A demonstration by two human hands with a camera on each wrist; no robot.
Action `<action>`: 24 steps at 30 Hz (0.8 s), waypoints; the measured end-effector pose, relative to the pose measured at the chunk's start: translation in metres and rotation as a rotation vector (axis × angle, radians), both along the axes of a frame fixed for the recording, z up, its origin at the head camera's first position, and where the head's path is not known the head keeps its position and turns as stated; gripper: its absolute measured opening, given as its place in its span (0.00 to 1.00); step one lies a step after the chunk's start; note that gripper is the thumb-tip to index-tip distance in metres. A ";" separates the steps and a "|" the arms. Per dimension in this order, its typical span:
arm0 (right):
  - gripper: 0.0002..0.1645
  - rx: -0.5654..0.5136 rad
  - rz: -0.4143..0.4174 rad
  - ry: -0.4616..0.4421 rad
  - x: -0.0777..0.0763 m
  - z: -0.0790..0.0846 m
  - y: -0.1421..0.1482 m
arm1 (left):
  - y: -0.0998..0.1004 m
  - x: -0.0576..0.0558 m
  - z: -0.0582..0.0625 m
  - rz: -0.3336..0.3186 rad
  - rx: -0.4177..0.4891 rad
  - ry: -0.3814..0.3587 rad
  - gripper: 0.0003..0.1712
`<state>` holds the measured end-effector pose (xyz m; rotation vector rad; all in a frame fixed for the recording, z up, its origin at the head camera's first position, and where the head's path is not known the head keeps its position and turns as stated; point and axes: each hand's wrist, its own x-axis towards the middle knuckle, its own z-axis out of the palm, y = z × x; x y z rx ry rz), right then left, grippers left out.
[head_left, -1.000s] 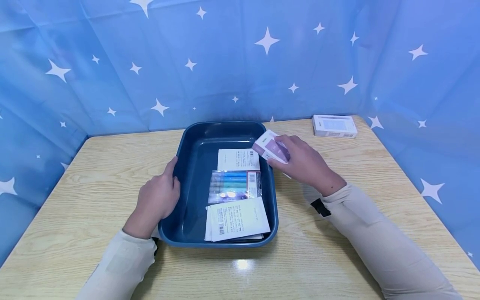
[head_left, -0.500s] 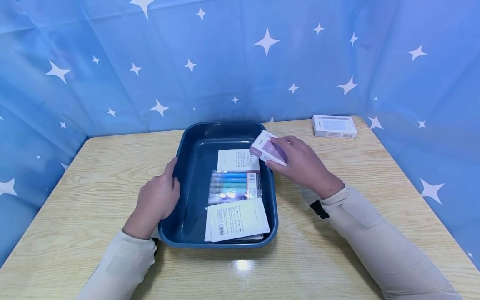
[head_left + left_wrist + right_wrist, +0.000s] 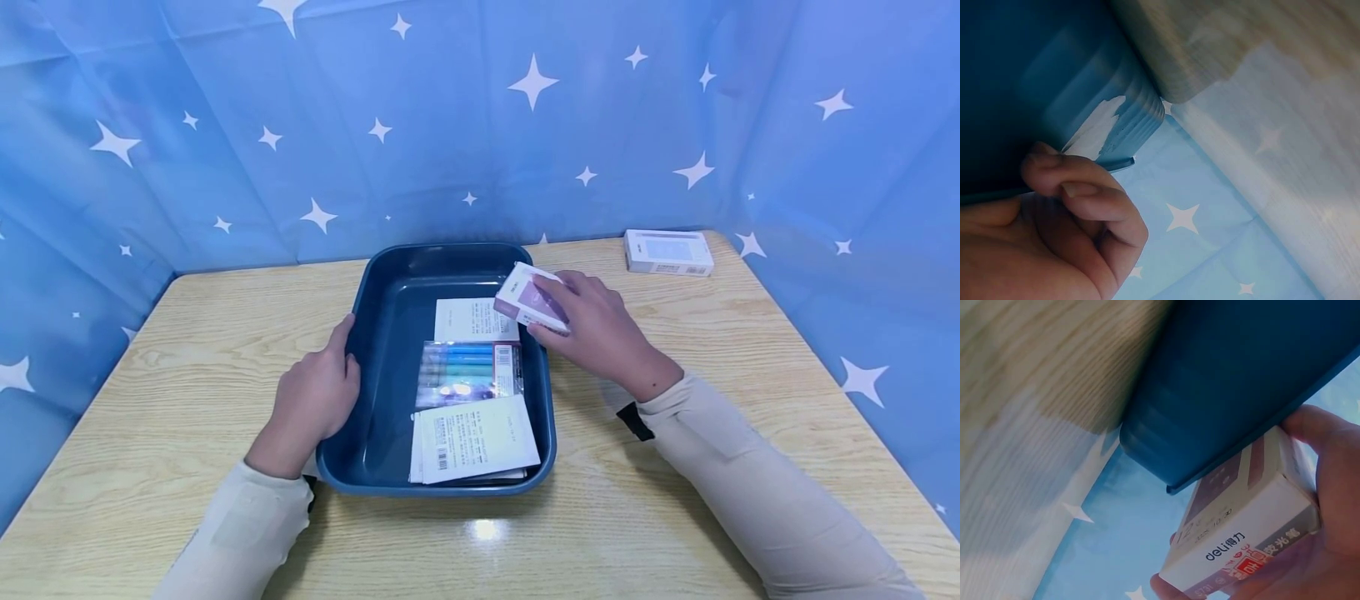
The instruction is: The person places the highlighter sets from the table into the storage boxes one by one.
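My right hand [image 3: 603, 329] grips a white and purple highlighter box [image 3: 528, 297], marked "deli" in the right wrist view [image 3: 1235, 531]. The box is held tilted at the right rim of a dark blue plastic bin [image 3: 386, 392], its far end over the inside. On the bin's left side my left hand [image 3: 318, 387] holds the rim, and in the left wrist view its fingers [image 3: 1107, 200] are curled there. Inside the bin lie a white printed packet [image 3: 465, 319], a clear pack of blue and green pens [image 3: 465, 371] and a stack of white printed packets [image 3: 480, 442].
Another white box [image 3: 669, 252] lies at the back right corner of the wooden table [image 3: 180, 358]. A blue cloth with white stars [image 3: 450, 100] hangs behind the table and along its sides.
My right hand has moved slightly left with the highlighter box, bringing it further over the bin's right rim. The left hand and the bin have stayed in place.
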<state>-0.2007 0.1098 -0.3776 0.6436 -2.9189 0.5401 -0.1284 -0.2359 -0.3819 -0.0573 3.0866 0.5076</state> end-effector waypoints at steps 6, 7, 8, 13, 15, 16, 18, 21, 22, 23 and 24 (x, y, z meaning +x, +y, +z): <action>0.43 0.000 0.006 -0.001 0.000 0.000 0.000 | 0.000 0.000 0.000 -0.001 0.001 -0.001 0.34; 0.43 0.001 0.008 0.004 0.000 0.000 0.000 | 0.000 0.000 0.000 -0.001 0.001 0.000 0.34; 0.43 0.001 0.011 0.009 0.000 0.000 0.000 | 0.000 0.000 0.000 -0.002 0.002 0.001 0.34; 0.43 0.006 0.025 0.017 0.000 0.001 -0.002 | 0.000 0.000 0.000 0.000 0.004 -0.005 0.34; 0.43 0.010 0.028 0.012 0.001 0.001 -0.002 | -0.001 0.000 0.001 0.000 0.003 -0.008 0.34; 0.43 0.008 0.028 0.010 0.001 0.001 -0.002 | -0.001 0.000 0.001 0.001 0.003 -0.009 0.34; 0.43 0.011 0.032 0.008 0.001 0.000 -0.003 | -0.001 0.000 0.001 0.001 0.001 -0.007 0.34; 0.43 0.010 0.037 0.008 0.001 0.000 -0.003 | -0.001 0.000 0.000 0.000 0.001 -0.002 0.34; 0.43 0.009 0.038 0.008 0.001 0.000 -0.003 | -0.001 0.000 0.000 0.000 0.001 -0.001 0.34; 0.43 0.008 0.040 0.009 0.001 -0.001 -0.003 | -0.001 0.000 0.000 -0.001 0.001 0.000 0.34; 0.43 0.006 0.040 0.010 0.001 -0.001 -0.003 | -0.001 0.000 0.000 -0.001 0.000 0.000 0.34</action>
